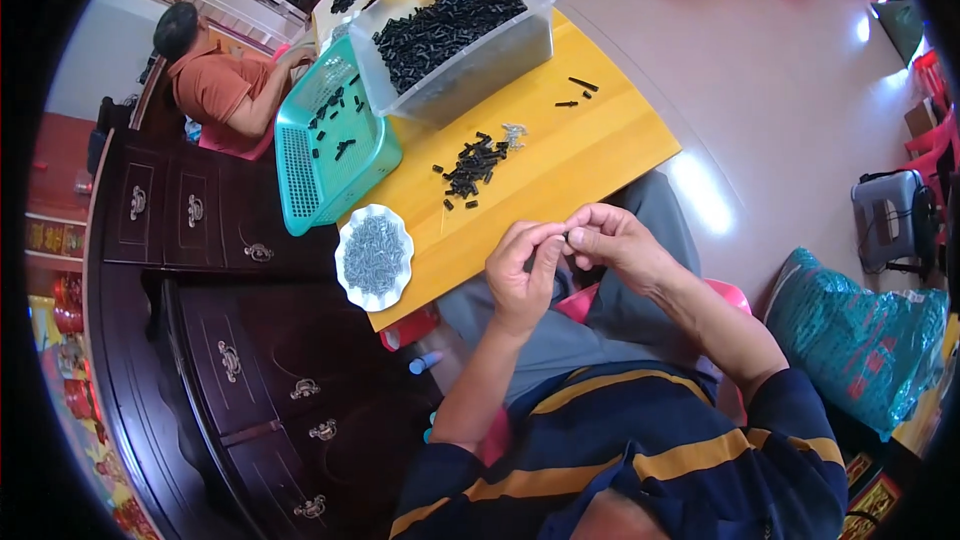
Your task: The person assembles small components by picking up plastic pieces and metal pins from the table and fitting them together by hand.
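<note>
Just off the table's near edge, my left hand [524,275] and my right hand [612,243] meet, fingertips pinched together. Between them shows a small black plastic piece [567,236]; fingers cover most of it. On the yellow wooden table [540,175] beyond lies a loose pile of short black plastic pieces [472,168]. Beside that pile is a little heap of clear or silvery bits [514,135]. A white scalloped dish [347,289] to the left holds many small, thin, clear or silvery pieces [374,252].
A clear plastic bin [480,75] full of black pieces stands farther back. Left of it sits a green basket [300,202] with several black pieces. Dark drawers [215,200] flank the table, and another person [215,85] sits at far left. A teal sack [850,340] rests at right.
</note>
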A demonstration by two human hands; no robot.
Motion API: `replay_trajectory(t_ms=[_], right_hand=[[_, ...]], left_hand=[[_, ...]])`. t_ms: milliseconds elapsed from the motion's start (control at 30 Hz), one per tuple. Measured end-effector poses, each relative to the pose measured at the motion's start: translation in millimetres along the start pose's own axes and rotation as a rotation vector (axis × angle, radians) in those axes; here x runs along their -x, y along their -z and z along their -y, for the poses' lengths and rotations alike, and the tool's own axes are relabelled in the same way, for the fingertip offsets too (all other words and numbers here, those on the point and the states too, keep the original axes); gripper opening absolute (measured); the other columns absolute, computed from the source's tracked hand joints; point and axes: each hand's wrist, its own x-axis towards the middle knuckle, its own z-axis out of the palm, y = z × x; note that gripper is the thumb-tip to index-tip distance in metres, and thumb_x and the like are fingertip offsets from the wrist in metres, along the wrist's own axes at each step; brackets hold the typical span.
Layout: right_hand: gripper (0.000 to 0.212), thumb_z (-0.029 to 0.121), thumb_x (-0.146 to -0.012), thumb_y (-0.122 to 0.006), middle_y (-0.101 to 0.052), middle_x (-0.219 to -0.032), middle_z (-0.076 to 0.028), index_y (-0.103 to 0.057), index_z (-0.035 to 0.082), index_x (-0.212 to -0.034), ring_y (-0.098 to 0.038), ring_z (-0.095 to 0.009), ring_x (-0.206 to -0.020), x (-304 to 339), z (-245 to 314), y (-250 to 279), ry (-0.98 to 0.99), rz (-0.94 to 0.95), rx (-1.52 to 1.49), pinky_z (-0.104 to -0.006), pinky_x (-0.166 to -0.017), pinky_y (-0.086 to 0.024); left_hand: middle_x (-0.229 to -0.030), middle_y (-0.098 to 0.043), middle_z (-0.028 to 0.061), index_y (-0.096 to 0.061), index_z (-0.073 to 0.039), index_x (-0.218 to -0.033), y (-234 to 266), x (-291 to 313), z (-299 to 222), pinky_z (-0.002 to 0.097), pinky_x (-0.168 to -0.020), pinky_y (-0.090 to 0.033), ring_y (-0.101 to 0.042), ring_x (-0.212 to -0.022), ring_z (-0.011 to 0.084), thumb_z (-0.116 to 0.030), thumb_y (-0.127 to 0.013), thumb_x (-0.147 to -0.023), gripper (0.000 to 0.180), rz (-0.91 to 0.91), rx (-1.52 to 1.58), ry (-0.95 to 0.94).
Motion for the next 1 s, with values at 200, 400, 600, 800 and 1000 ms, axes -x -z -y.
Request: replay_trajectory(t_ms=[200, 400, 600, 800, 1000], right_hand=[[0.016, 0.019, -0.097, -0.069, -0.07, -0.092, -0.001, -0.066, 0.007, -0.108, -0.061, -0.005, -0.073, -1, -3, 0, -0.043, 0.052, -0.149, -0.0204, -0.068, -0.052], [0.015, 0.018, -0.098, -0.068, -0.069, -0.093, -0.002, -0.066, 0.008, -0.109, -0.061, -0.006, -0.073, -1, -3, 3, -0.018, 0.062, -0.152, -0.0206, -0.068, -0.053], [0.015, 0.017, -0.099, -0.067, -0.068, -0.094, -0.002, -0.064, 0.007, -0.111, -0.061, -0.006, -0.073, -1, -3, 1, -0.04, 0.08, -0.156, -0.0204, -0.068, -0.053], [0.015, 0.016, -0.1, -0.066, -0.068, -0.094, -0.002, -0.064, 0.007, -0.111, -0.061, -0.005, -0.073, -2, -3, 3, -0.063, 0.066, -0.167, -0.0199, -0.068, -0.052], [0.012, 0.015, -0.099, -0.065, -0.068, -0.093, -0.005, -0.066, 0.008, -0.109, -0.062, -0.008, -0.076, -1, 1, 2, -0.077, 0.031, -0.178, -0.0206, -0.071, -0.053]], left_hand=[[-0.09, -0.069, 0.0131, -0.072, 0.003, -0.104, 5, -5, -14, 0.0297, -0.072, -0.053, -0.067, -0.079, 0.022, -0.003, -0.069, -0.092, 0.013, 0.037, -0.367, -0.33], [-0.09, -0.068, 0.0129, -0.072, 0.002, -0.101, 54, -50, 19, 0.032, -0.07, -0.053, -0.067, -0.075, 0.021, -0.003, -0.069, -0.089, 0.013, -0.178, -0.475, -0.098], [-0.094, -0.069, 0.0118, -0.071, -0.003, -0.11, 146, -96, 68, 0.0374, -0.072, -0.054, -0.068, -0.075, 0.025, -0.005, -0.068, -0.086, 0.024, -0.101, -0.979, -0.02], [-0.098, -0.07, 0.0124, -0.072, -0.008, -0.114, 166, -117, 93, 0.0374, -0.076, -0.055, -0.068, -0.079, 0.0266, -0.005, -0.07, -0.084, 0.03, 0.103, -1.026, 0.005], [-0.097, -0.071, 0.012, -0.073, -0.006, -0.109, 161, -119, 93, 0.0347, -0.074, -0.055, -0.069, -0.078, 0.0249, -0.005, -0.071, -0.084, 0.025, 0.118, -0.951, 0.055]])
